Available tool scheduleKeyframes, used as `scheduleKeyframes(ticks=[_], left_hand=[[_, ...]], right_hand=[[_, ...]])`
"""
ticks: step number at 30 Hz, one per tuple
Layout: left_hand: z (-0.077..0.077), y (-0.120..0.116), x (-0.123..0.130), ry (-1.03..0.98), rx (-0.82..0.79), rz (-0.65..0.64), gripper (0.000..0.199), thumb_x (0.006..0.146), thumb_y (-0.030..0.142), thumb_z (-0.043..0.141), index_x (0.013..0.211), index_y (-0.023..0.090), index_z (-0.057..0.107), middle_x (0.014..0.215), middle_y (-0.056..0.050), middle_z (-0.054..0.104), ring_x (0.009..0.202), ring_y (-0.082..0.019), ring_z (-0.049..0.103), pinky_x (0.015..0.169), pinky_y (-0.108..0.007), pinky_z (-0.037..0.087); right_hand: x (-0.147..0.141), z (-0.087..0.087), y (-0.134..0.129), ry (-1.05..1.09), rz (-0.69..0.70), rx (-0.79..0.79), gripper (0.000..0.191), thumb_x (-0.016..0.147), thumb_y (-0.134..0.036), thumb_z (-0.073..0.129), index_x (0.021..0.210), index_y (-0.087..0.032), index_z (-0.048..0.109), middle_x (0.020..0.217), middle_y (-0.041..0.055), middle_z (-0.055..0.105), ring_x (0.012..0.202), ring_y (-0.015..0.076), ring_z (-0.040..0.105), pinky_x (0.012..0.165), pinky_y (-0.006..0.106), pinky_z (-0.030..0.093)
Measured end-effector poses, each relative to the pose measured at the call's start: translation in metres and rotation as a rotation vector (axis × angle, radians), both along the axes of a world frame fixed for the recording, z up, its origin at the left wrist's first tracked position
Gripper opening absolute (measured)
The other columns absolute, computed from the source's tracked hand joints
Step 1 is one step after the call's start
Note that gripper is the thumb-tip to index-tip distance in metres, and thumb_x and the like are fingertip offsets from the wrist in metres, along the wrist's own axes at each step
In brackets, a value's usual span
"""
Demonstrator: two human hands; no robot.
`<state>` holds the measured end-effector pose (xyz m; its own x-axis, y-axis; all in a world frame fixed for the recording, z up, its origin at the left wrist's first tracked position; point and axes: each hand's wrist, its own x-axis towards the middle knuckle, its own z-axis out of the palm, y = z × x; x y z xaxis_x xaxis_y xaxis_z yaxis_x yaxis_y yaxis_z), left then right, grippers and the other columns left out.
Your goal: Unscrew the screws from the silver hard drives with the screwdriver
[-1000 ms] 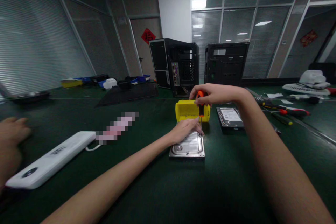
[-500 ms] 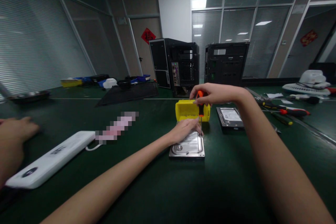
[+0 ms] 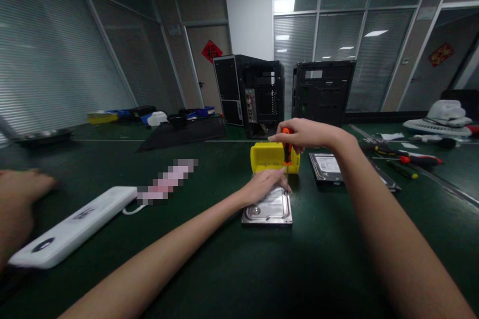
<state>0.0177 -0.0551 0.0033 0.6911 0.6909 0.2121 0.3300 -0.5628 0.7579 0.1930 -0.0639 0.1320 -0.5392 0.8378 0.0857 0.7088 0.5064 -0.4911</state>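
A silver hard drive (image 3: 270, 208) lies flat on the dark green table. My left hand (image 3: 265, 184) presses down on its far part and holds it, with fingertips beside the shaft of a screwdriver (image 3: 287, 154). Above it, my right hand (image 3: 299, 133) is closed round the top of the orange and black handle. The screwdriver stands upright, its tip at the drive's far right edge; my left fingers partly hide the tip. Just behind the drive is a yellow plastic bin (image 3: 269, 155), its open side facing me.
A second hard drive (image 3: 326, 167) lies to the right, partly behind my right forearm. Pliers and another screwdriver (image 3: 421, 160) are farther right. Two computer cases (image 3: 249, 92) stand behind. At left are a white power bank (image 3: 75, 227) with a cable and another person's blurred hand (image 3: 28, 187).
My right hand has turned slightly on the screwdriver handle, its wrist shifting a little to the right. My left hand and the hard drive stay in place.
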Motion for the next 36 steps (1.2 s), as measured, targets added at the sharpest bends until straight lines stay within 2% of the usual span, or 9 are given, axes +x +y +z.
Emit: scheduleKeyframes(ticks=[3,6,13,17,22,26,30,32,36], left_hand=[[-0.0009,0.001,-0.0002,0.0,0.004,-0.006,0.064,0.094,0.048,0.018,0.077,0.012,0.067,0.089,-0.008,0.065,0.087,-0.017,0.056,0.087,-0.029,0.038],[-0.0017,0.0015,-0.0005,0.001,0.002,-0.004,0.062,0.094,0.048,0.018,0.077,0.012,0.066,0.088,-0.007,0.066,0.086,-0.016,0.057,0.087,-0.027,0.038],[-0.002,0.0006,-0.0009,0.022,0.013,0.019,0.061,0.094,0.048,0.019,0.077,0.014,0.065,0.09,-0.006,0.065,0.087,-0.015,0.056,0.086,-0.027,0.038],[0.0001,-0.0007,-0.0008,0.039,0.031,0.021,0.06,0.094,0.048,0.019,0.077,0.013,0.064,0.088,-0.006,0.066,0.085,-0.015,0.057,0.086,-0.027,0.038],[0.0003,-0.0003,-0.0011,0.048,0.044,0.017,0.061,0.094,0.048,0.018,0.077,0.014,0.066,0.09,-0.005,0.066,0.087,-0.015,0.056,0.087,-0.027,0.038],[-0.0012,0.0006,-0.0016,0.054,0.062,0.02,0.061,0.094,0.048,0.018,0.079,0.014,0.066,0.09,-0.005,0.066,0.088,-0.015,0.056,0.087,-0.027,0.037],[-0.0013,0.0008,-0.0016,0.059,0.078,0.017,0.061,0.095,0.047,0.018,0.079,0.014,0.067,0.09,-0.005,0.066,0.087,-0.015,0.056,0.086,-0.027,0.037],[-0.0012,0.0008,-0.0015,0.06,0.085,0.015,0.061,0.095,0.047,0.019,0.078,0.014,0.067,0.089,-0.005,0.066,0.086,-0.015,0.056,0.086,-0.026,0.037],[-0.0015,0.0007,-0.0016,0.06,0.092,0.017,0.061,0.095,0.047,0.018,0.078,0.013,0.067,0.09,-0.006,0.066,0.088,-0.015,0.056,0.086,-0.025,0.037]], right_hand=[[-0.0006,0.0005,-0.001,0.019,-0.015,-0.042,0.033,0.087,-0.039,0.035,0.097,-0.014,0.053,0.086,0.0107,0.064,0.061,0.0133,0.06,0.051,0.023,0.048],[-0.0006,0.0016,-0.0004,0.03,0.027,-0.063,0.029,0.087,-0.034,0.037,0.099,-0.014,0.054,0.088,0.0105,0.064,0.061,0.0126,0.059,0.052,0.023,0.048],[0.0015,0.0026,0.0006,0.008,0.073,-0.001,0.037,0.082,-0.047,0.045,0.089,-0.013,0.058,0.08,0.0096,0.063,0.059,0.0114,0.059,0.051,0.021,0.047],[0.0019,0.003,-0.0006,-0.013,0.053,0.01,0.044,0.079,-0.054,0.045,0.083,-0.012,0.058,0.075,0.0089,0.062,0.054,0.0103,0.057,0.047,0.021,0.045],[0.0003,0.0051,-0.0032,-0.043,0.008,0.003,0.043,0.079,-0.052,0.047,0.08,-0.011,0.06,0.069,0.0072,0.061,0.047,0.0076,0.052,0.044,0.02,0.042],[-0.002,0.0057,-0.0051,-0.085,-0.032,0.017,0.049,0.075,-0.058,0.048,0.078,-0.011,0.063,0.068,0.0068,0.062,0.045,0.0064,0.048,0.041,0.02,0.036],[-0.0028,0.005,-0.0071,-0.074,-0.086,-0.016,0.065,0.073,-0.071,0.036,0.065,-0.011,0.06,0.056,0.0062,0.056,0.041,0.0065,0.042,0.039,0.021,0.033],[-0.0024,0.0049,-0.0077,-0.041,-0.096,-0.063,0.065,0.079,-0.067,0.027,0.064,-0.011,0.058,0.056,0.0068,0.055,0.04,0.0073,0.042,0.04,0.022,0.035],[-0.001,0.0047,-0.0067,-0.021,-0.045,-0.093,0.037,0.085,-0.039,0.033,0.073,-0.012,0.055,0.069,0.0084,0.06,0.046,0.0088,0.049,0.043,0.022,0.041]])
